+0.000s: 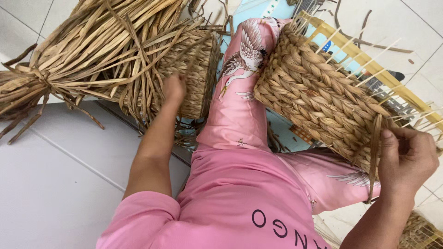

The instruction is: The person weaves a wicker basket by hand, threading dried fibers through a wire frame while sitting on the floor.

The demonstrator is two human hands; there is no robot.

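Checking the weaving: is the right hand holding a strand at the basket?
Yes, the right hand pinches a flat strand against the woven basket.

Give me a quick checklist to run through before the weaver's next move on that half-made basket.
1. Right hand pinches the loose strand: ok.
2. Half-woven basket rests against the pink-clad leg: ok.
3. Left hand is at the bundle of dried strands: ok.
4. Left grip closed on one strand: cannot tell.
5. Upright pale stakes stand free above the weave: ok.
6. Finished basket lies clear of the work: ok.
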